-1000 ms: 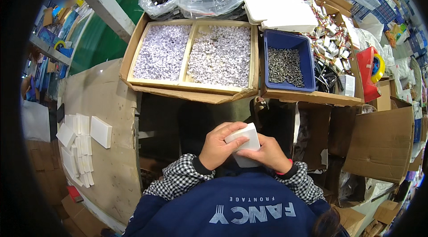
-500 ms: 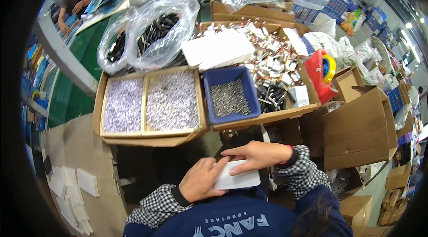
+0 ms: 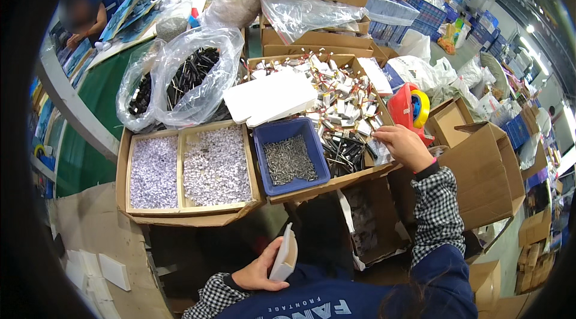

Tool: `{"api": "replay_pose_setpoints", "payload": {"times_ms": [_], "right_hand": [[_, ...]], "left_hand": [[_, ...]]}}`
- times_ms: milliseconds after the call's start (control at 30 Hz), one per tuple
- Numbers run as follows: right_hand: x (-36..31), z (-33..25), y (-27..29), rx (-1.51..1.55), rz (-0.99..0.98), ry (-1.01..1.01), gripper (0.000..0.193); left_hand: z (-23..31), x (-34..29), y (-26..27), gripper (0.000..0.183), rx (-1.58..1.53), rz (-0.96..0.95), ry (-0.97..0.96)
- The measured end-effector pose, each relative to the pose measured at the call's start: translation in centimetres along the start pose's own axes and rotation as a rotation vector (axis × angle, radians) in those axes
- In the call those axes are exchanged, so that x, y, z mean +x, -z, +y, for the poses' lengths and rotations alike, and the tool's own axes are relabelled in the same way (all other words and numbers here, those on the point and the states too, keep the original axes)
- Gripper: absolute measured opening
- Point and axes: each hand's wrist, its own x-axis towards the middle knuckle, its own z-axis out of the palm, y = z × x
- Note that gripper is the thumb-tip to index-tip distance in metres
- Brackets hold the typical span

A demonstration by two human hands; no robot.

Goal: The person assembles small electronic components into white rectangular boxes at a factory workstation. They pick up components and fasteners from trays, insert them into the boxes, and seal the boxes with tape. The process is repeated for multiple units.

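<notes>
My left hand (image 3: 262, 268) grips a slim white box (image 3: 285, 254) low in front of my body, tilted on edge, with a tan inner or side face turned to the right. My right hand (image 3: 408, 146) reaches to the right end of a carton (image 3: 384, 170) of parts. Its fingers are closed together over a small white stack (image 3: 379, 154) there; whether something is pinched in them is hidden. Beside that stack lie black stick-shaped parts (image 3: 345, 152). Small white parts with red wires (image 3: 342, 100) fill the carton behind them.
A blue bin (image 3: 260, 160) of small metal pieces and a divided wooden tray (image 3: 180, 169) of tiny white parts stand ahead. White flat boxes (image 3: 273, 97), bags of black parts (image 3: 195, 88) and a red tape dispenser (image 3: 400, 106) surround them. An open carton (image 3: 474, 169) is at right.
My right hand has let go of the white box and moved up and right to the carton. My left hand now holds the box alone, turned on edge. The view has shifted.
</notes>
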Motion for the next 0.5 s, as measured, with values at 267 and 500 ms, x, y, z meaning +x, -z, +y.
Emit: {"api": "replay_pose_setpoints", "payload": {"times_ms": [267, 500], "right_hand": [[-1.2, 0.3, 3.6, 0.132, 0.025, -0.011, 0.010], [-0.4, -3.8, 8.3, 0.463, 0.076, -0.078, 0.008]], "left_hand": [[-0.8, 0.7, 0.4, 0.106, -0.298, -0.164, -0.066], [-0.1, 1.7, 0.6, 0.106, -0.401, -0.186, -0.105]]}}
